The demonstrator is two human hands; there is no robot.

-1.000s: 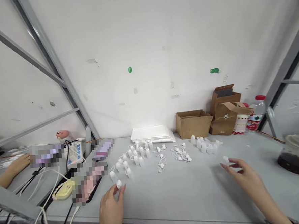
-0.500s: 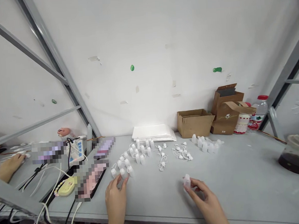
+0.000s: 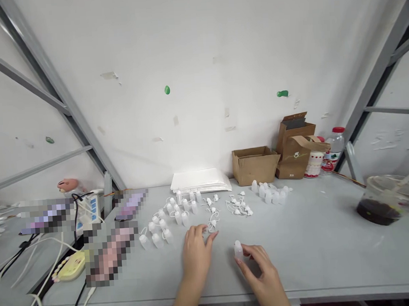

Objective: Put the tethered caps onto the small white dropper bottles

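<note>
In my right grip [image 3: 262, 269] I have a small translucent bottle [image 3: 238, 250], pinched between thumb and fingers and held roughly upright above the front of the bench [image 3: 317, 252]; my left grip [image 3: 196, 248] is released, thumb and fingers parted right by the nearest of the loose white caps [image 3: 214, 224], though I cannot tell whether I touch it. The capped bottles [image 3: 156, 240] stand in loose rows to the left, strap loops showing at several necks; the small bottle cluster [image 3: 267, 196] sits to the right of the caps, in front of an open cardboard box [image 3: 256, 168] whose contents I cannot see.

Beside that box stands a brown paper bag [image 3: 291, 161], something dark grey showing at its mouth; next come a pale container with red dots [image 3: 314, 165] and a clear bottle with a red cap [image 3: 334, 149]; at the far right a clear tub [image 3: 380, 202] holds dark liquid low down, a straw slanting at its top.

The bench is grey; a stack of white sheets [image 3: 201, 181] lies at the back, against a scuffed white wall [image 3: 191, 43] with green marks; on the left lie blurred phones [image 3: 113, 253], a yellow case [image 3: 71, 266], cables and a power strip [image 3: 88, 213], beside a grey metal frame [image 3: 80, 128].
</note>
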